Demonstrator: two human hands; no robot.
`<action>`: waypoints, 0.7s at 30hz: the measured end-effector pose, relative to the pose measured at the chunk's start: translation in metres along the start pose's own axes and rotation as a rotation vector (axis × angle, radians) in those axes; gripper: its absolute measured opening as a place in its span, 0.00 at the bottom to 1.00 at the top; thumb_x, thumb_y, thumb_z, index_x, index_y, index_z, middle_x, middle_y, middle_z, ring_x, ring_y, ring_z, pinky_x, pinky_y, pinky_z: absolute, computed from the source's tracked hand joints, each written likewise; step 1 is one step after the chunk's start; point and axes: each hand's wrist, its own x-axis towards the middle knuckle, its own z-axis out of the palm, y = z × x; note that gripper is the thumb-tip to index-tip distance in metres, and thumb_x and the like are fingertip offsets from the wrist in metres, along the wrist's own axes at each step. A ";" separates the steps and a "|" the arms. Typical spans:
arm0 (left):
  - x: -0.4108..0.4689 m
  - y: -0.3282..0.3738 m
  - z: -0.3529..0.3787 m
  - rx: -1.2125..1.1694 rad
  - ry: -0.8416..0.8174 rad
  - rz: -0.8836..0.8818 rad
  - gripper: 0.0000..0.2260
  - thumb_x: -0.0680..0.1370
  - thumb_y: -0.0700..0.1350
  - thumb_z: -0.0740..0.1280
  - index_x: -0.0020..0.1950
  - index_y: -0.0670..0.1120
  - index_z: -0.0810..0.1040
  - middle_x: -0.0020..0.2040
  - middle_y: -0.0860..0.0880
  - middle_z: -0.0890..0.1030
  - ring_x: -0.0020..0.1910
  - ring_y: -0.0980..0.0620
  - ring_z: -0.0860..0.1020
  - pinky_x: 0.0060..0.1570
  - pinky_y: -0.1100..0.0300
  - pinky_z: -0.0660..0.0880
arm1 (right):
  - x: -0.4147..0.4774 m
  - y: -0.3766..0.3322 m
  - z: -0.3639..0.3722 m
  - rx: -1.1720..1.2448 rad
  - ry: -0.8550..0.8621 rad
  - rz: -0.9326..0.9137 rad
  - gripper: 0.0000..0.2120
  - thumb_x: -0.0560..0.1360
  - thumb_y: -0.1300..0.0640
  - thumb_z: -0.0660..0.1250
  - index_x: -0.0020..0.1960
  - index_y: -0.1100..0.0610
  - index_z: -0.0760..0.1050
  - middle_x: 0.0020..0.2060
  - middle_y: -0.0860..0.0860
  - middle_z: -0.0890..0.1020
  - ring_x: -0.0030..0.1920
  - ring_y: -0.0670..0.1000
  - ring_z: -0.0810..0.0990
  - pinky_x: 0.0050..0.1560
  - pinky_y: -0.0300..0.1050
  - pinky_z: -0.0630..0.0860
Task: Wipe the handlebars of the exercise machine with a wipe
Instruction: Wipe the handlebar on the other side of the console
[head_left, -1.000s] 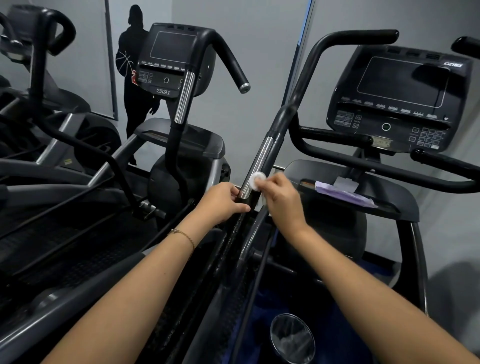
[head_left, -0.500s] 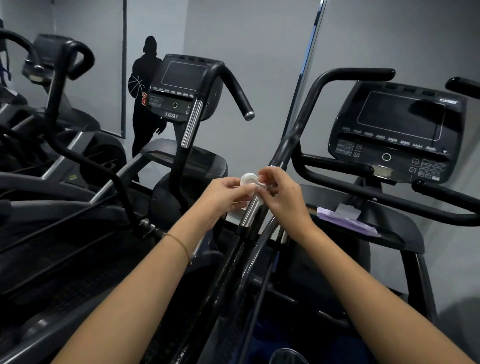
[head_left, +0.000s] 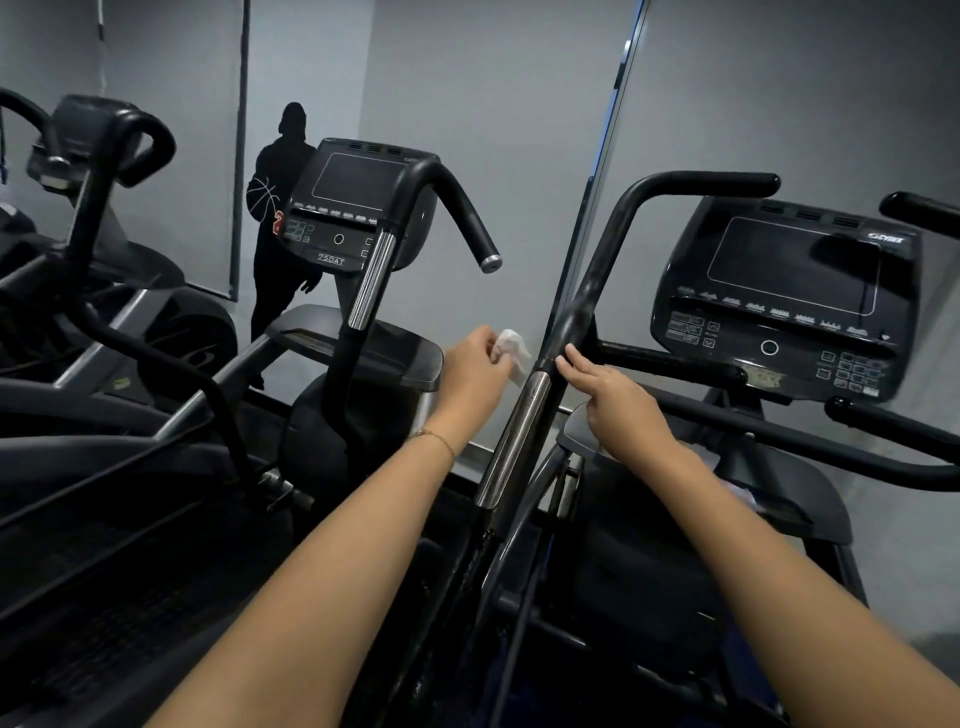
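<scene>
**Grey gym wall, wipe held up beside the bar**

Grey wall fills the background, with a black silhouette decal of a basketball player stuck to it at the left. Two exercise machines stand in front of me. The nearer one has its console off to my right. The neighbouring machine sits further left and carries a "750AT" label.

The handlebar I am working on rises up the middle of my view. It leans to the right, then bends over into a level grip at the top. Lower down it wears a chrome sleeve.

My left hand is raised just left of the bar, level with the top of that sleeve. It pinches the white wipe, bunched up, between thumb and fingers. The wipe's loose corner hangs very close to the bar, and I cannot tell whether it touches. A thin bracelet circles that wrist.

My right hand is on the other side of the bar, holding nothing. Its fingers are stretched out fairly straight, and the tips rest against the black part just above the chrome.
</scene>
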 end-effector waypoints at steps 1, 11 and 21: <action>-0.001 0.002 0.005 0.004 -0.037 0.027 0.09 0.78 0.44 0.63 0.38 0.46 0.72 0.32 0.53 0.72 0.30 0.56 0.69 0.30 0.65 0.66 | -0.001 0.001 -0.002 0.004 -0.011 0.008 0.34 0.73 0.72 0.53 0.73 0.46 0.59 0.73 0.38 0.57 0.70 0.48 0.64 0.56 0.43 0.70; -0.030 -0.025 0.010 -0.037 -0.113 0.150 0.14 0.79 0.48 0.63 0.43 0.39 0.81 0.42 0.44 0.79 0.42 0.48 0.77 0.46 0.53 0.75 | 0.000 0.001 -0.007 0.055 -0.061 0.044 0.37 0.72 0.73 0.51 0.73 0.43 0.58 0.73 0.35 0.54 0.71 0.51 0.63 0.48 0.41 0.70; -0.038 -0.013 0.005 -0.286 -0.125 -0.030 0.10 0.76 0.48 0.67 0.40 0.45 0.83 0.39 0.49 0.78 0.39 0.55 0.76 0.45 0.63 0.72 | -0.005 -0.001 -0.007 0.094 -0.065 0.060 0.37 0.71 0.72 0.51 0.73 0.41 0.57 0.72 0.33 0.53 0.68 0.49 0.68 0.51 0.45 0.74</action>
